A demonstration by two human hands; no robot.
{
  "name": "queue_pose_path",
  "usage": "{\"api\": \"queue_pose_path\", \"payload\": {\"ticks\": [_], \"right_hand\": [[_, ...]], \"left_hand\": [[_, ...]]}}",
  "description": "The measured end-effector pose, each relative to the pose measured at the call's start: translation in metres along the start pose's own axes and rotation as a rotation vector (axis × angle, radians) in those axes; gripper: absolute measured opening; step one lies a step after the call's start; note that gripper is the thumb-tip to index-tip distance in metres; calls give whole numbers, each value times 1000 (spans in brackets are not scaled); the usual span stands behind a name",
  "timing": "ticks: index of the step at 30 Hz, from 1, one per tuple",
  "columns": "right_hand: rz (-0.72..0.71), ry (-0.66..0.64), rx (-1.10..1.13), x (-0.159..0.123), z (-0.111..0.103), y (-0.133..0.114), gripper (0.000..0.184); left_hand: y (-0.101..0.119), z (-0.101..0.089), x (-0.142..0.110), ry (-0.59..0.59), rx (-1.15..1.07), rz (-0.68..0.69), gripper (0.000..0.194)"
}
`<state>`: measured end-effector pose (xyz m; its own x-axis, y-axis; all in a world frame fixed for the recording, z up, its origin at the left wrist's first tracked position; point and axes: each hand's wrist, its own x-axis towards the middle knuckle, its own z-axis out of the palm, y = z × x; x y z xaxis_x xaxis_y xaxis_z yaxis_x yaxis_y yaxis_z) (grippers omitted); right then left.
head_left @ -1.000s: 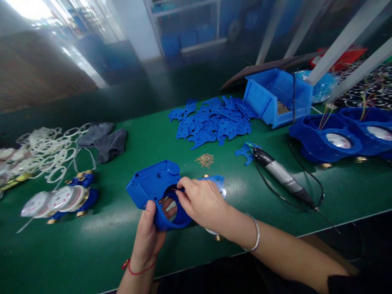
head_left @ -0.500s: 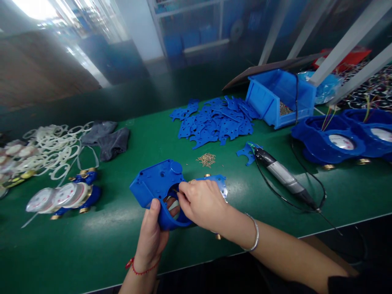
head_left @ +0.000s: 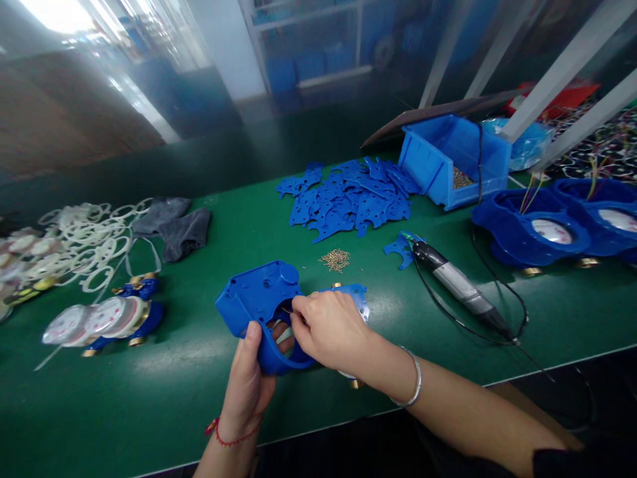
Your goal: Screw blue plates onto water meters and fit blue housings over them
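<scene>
My left hand [head_left: 247, 385] grips the lower rim of a blue plastic meter housing [head_left: 259, 302], thumb on top and fingers showing through its round opening. My right hand [head_left: 331, 328] is closed in a pinch at the edge of that opening, holding something small that I cannot make out. Under my right hand lies a water meter with a blue plate [head_left: 357, 297] and brass fittings, partly hidden.
A pile of blue plates [head_left: 348, 196], a small heap of brass screws [head_left: 335, 259], an electric screwdriver [head_left: 460, 289] with cable, a blue bin [head_left: 450, 159], two blue meters [head_left: 542, 232] at right. White rings [head_left: 84, 242], grey gloves [head_left: 174, 226] and meters [head_left: 102, 320] at left.
The housing has shifted slightly right and tilted a little. My right hand's pinch has moved in closer to the opening's edge.
</scene>
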<state>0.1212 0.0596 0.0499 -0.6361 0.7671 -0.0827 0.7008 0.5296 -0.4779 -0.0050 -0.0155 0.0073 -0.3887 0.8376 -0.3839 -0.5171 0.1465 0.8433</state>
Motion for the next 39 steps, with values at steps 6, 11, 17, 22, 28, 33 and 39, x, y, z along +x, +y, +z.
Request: {"api": "queue_pose_path", "payload": {"ticks": [6, 11, 17, 22, 28, 33, 39], "right_hand": [[19, 2, 16, 1, 0, -1, 25], [37, 37, 36, 0, 1, 1, 27], [37, 129, 206, -6, 10, 9, 17], [40, 167, 584, -12, 9, 18, 27], [187, -35, 1497, -20, 3, 38, 30], [184, -63, 1949, -27, 0, 44, 52], [312, -129, 2039, -29, 0, 53, 47]], "left_hand": [[-1, -2, -2, 4, 21, 5, 69], [-2, -1, -4, 5, 22, -33, 66], [4, 4, -8, 95, 18, -16, 68], [0, 1, -10, 65, 159, 28, 78], [-2, 5, -9, -66, 623, 316, 104], [5, 19, -18, -105, 1161, 681, 97], [22, 20, -20, -263, 1152, 797, 66]]}}
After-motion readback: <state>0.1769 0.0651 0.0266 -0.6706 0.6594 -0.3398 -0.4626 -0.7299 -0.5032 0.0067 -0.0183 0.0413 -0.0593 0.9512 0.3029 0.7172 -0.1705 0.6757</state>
